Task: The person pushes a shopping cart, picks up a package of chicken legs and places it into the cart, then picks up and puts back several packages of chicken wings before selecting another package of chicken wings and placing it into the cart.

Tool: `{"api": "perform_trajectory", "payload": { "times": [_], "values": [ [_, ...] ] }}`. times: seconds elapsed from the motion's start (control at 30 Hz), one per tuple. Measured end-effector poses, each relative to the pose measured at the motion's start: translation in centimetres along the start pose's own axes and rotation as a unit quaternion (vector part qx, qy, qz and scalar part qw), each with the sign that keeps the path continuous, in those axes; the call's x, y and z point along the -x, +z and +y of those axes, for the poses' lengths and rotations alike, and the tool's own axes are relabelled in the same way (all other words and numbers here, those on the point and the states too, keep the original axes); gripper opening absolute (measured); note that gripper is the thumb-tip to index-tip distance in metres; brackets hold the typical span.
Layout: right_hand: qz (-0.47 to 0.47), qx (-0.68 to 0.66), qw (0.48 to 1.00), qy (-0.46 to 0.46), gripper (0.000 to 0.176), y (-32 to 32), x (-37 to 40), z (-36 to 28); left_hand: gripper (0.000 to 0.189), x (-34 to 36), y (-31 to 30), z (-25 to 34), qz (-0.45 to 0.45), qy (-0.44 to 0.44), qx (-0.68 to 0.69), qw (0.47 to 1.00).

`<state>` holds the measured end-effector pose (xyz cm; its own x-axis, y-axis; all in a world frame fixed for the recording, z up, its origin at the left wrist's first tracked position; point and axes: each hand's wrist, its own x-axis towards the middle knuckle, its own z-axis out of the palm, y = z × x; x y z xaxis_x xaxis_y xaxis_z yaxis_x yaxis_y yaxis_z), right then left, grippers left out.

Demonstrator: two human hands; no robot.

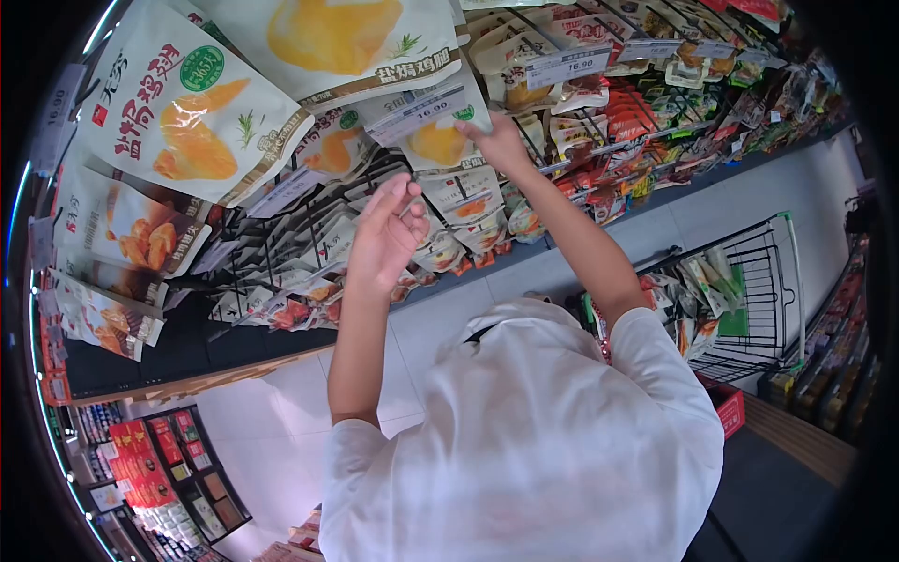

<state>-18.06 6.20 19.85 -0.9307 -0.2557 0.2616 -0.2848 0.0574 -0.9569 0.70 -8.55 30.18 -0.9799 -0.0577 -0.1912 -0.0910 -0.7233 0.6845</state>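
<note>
My right hand (501, 145) reaches up to the hanging display and pinches the right edge of a white snack bag (438, 148) with a yellow chicken picture. A price label (417, 114) hangs in front of part of that bag. My left hand (389, 229) is raised in front of the rows of hanging bags, fingers loosely curled and apart, with nothing visible in it. Close above hang a large white chicken bag (328, 42) and another, tilted, with a green round mark (192, 112).
Metal hooks carry several rows of packaged snacks (637, 112) along the rack. On the right, a wire shopping cart (749, 290) holds several packages. A red box (726, 410) stands below it. Shelves with red packages (140, 464) are at lower left, across the tiled floor (272, 412).
</note>
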Motion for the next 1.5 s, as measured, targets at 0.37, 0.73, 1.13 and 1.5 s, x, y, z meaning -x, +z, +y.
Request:
{"api": "perform_trajectory", "payload": {
  "times": [0.37,0.73,1.13,1.5],
  "values": [
    [0.018,0.017,1.0,0.004,0.042,0.2,-0.7,2.9,0.021,4.4,-11.4,-7.8,0.125,-0.079,0.107,0.983],
    [0.077,-0.067,0.99,0.098,0.012,-9.0,19.3,3.8,0.02,7.2,-21.7,-17.5,0.208,-0.222,0.056,0.951],
    [0.472,-0.207,0.723,0.459,0.013,-24.3,46.0,15.9,0.023,4.7,-22.2,-22.3,0.229,-0.325,-0.04,0.917],
    [0.541,-0.293,0.669,0.417,0.017,-43.1,49.8,25.1,0.03,16.1,-31.5,-25.7,0.129,-0.404,-0.532,0.733]
  ]
}}
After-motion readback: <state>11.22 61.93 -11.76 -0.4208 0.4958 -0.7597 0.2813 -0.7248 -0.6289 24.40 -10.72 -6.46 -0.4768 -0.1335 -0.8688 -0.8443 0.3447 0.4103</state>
